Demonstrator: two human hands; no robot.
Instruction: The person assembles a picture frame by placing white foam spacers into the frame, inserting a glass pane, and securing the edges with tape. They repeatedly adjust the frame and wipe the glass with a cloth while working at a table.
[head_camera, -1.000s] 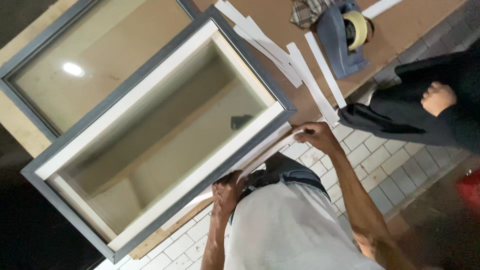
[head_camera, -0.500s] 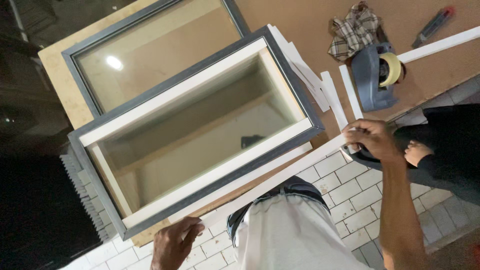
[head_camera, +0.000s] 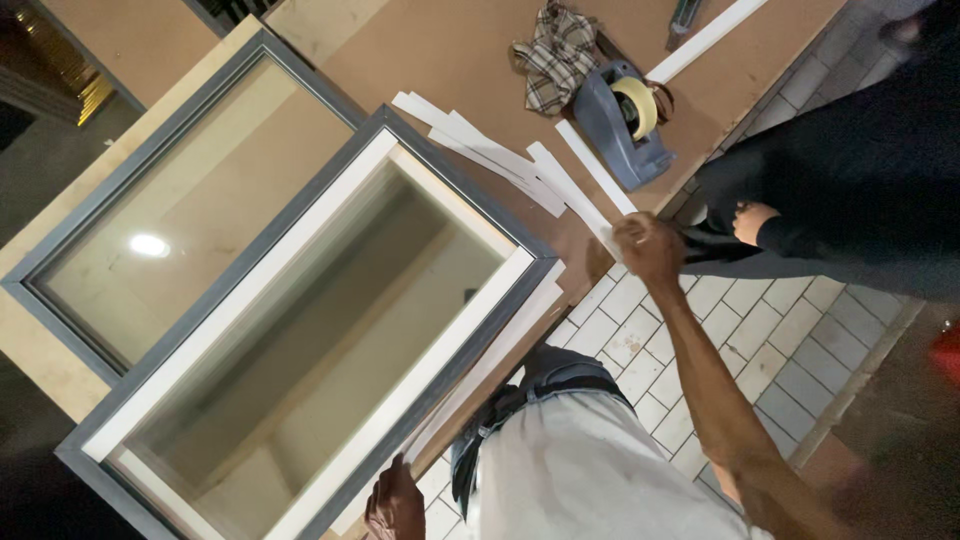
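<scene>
Right hand (head_camera: 650, 248), right of centre in the frame: grip closed on 1 end of a long white strip (head_camera: 480, 375). Left hand (head_camera: 395, 505), bottom centre: grip closed on the other end. Strip lay along the lower-right edge of the grey window frame (head_camera: 455, 160) on the worktop (head_camera: 450, 50). Tape dispenser (head_camera: 625, 125) at upper right.

The window frame (head_camera: 250, 300) is looking like matt grey metal around glossy glass. The board (head_camera: 450, 60) is showing smooth brown fibreboard, the rag (head_camera: 553, 55) checked cloth.
</scene>
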